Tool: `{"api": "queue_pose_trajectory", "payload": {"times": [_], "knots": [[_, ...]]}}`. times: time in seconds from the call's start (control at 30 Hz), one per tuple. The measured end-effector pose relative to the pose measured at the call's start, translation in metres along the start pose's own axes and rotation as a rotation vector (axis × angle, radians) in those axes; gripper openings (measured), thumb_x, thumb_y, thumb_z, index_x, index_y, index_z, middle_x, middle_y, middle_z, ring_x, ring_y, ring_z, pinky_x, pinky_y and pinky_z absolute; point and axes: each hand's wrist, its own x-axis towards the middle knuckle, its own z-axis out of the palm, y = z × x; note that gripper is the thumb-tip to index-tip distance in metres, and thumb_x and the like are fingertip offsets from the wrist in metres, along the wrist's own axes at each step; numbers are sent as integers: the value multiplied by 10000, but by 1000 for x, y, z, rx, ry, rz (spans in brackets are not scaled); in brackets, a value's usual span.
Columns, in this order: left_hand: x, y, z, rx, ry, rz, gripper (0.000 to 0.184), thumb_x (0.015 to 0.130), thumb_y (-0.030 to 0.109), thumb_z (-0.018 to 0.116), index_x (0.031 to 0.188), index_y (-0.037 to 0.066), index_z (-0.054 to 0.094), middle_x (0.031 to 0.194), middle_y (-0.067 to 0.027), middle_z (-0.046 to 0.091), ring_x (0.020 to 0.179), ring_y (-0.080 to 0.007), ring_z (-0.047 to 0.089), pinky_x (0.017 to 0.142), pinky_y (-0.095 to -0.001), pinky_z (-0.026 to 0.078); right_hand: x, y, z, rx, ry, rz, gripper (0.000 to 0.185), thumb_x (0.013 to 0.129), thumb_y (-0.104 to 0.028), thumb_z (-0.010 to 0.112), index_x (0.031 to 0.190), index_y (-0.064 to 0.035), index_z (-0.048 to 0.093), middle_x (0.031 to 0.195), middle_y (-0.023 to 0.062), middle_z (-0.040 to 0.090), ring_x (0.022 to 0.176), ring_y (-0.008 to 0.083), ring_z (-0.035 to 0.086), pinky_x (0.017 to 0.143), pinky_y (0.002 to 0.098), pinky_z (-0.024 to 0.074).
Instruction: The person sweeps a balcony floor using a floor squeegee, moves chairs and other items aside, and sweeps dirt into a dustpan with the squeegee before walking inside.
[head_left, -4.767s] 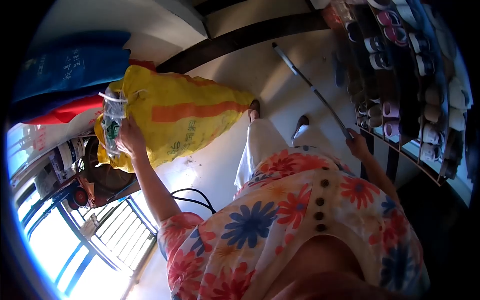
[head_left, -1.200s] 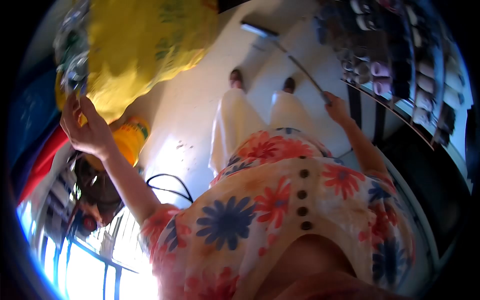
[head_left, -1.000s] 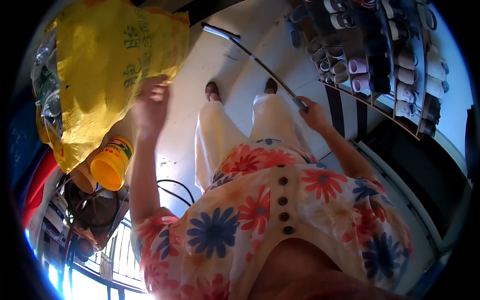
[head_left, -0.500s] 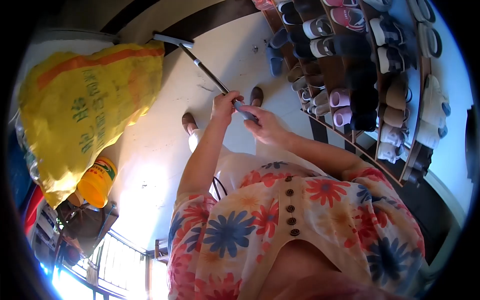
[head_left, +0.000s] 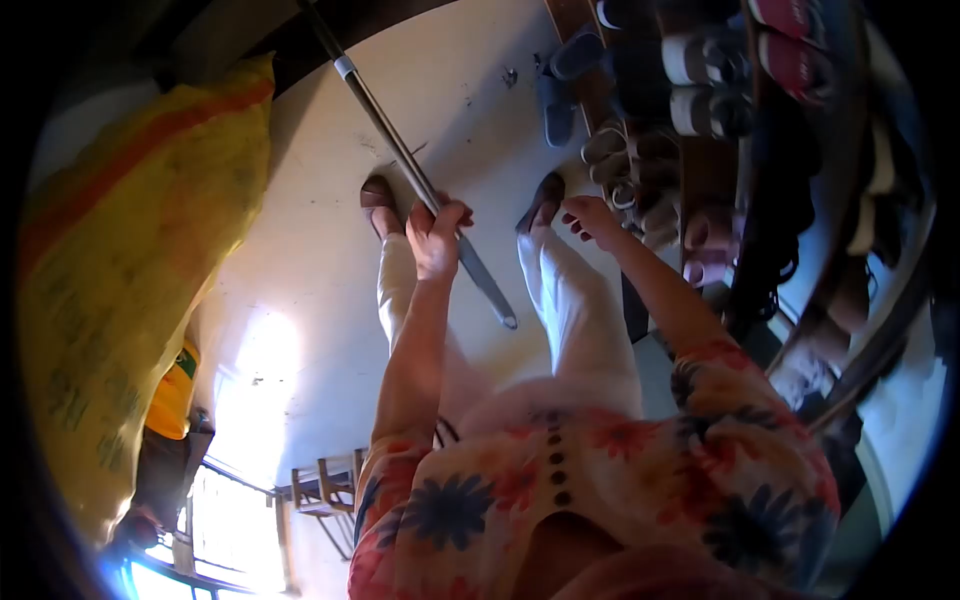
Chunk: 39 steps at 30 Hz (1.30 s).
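My left hand (head_left: 438, 238) is wrapped round the metal pole of a long-handled mop (head_left: 385, 125). The pole slants from the upper left down to its grey grip end (head_left: 490, 290), which sticks out below the hand near my legs. Its flat head lies out of view at the top. Off to the right, my right hand (head_left: 592, 220) is apart from the pole, fingers loosely curled with nothing visible in them. It appears above my right shoe (head_left: 541, 200), near the shoe rack. My left shoe (head_left: 378, 192) stands on the pale floor beside the pole.
A shoe rack (head_left: 690, 170) with many shoes runs along the right side. Blue slippers (head_left: 558, 105) lie by its foot. A big yellow sack (head_left: 140, 230) bulges at the left, with a yellow bucket (head_left: 172, 398) below. A wooden stool (head_left: 322, 488) stands lower left.
My right hand has let go of the mop's grip and moved right. The left hand still holds the pole, now lower in view, and the mop head has left the frame. The view has shifted.
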Motion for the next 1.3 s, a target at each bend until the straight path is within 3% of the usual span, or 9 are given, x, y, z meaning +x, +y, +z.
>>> {"api": "queue_pose_trajectory", "payload": {"times": [0.6,0.8,0.83,0.87,0.97,1.1,1.17,1.2,1.3], "knots": [[44,-61,27,219,103,-503,144,683,18,513,822,-5,487,664,-110,550,586,-162,524,562,-274,422,381,-19,-36,917,346,249,193,778,-313,594,776,-143,502,690,-17,524,682,114,490,716,359,382],[53,-64,25,196,26,-548,167,676,25,553,826,-17,495,663,-108,558,590,-167,537,567,-282,426,355,28,6,1022,325,30,185,827,-281,538,832,-99,507,650,21,545,523,138,492,492,306,420],[55,-64,24,197,14,-550,169,674,22,555,827,-18,495,665,-109,559,591,-168,538,567,-282,428,368,71,1,990,11,-131,190,846,-289,503,843,-99,497,649,38,553,509,152,506,485,304,436],[56,-65,25,198,3,-554,171,672,20,557,827,-19,495,668,-110,559,592,-169,540,567,-283,429,339,51,20,1138,290,115,193,851,-281,490,841,-88,483,647,65,562,519,165,536,449,298,437],[60,-64,27,249,-2,-584,180,665,9,564,829,-21,496,672,-112,560,600,-174,545,571,-284,438,288,27,25,786,272,255,151,836,-236,493,847,-87,479,656,87,572,473,174,540,359,274,400],[61,-58,31,322,-6,-618,192,661,-5,572,836,-20,494,686,-117,561,617,-179,553,583,-283,449,345,10,-64,212,458,-200,306,846,-306,467,628,-93,499,512,47,515,362,111,444,292,207,313],[61,-56,33,256,6,-624,198,662,-13,573,843,-17,494,697,-117,563,619,-178,554,583,-282,451,408,-8,-126,759,298,-388,272,865,-340,445,759,-107,537,595,6,498,483,113,469,422,248,398],[60,-55,34,224,18,-626,200,662,-17,573,846,-16,493,702,-118,563,620,-178,554,582,-282,452,423,-36,-146,306,337,-660,200,859,-306,453,866,-117,518,652,34,496,533,128,488,466,256,420],[61,-53,34,193,-1,-625,211,663,-24,573,857,-8,493,714,-115,566,621,-175,554,581,-283,452,447,-90,-149,665,551,-275,124,831,-327,484,858,-217,535,707,-23,535,622,109,500,617,340,399]]}}
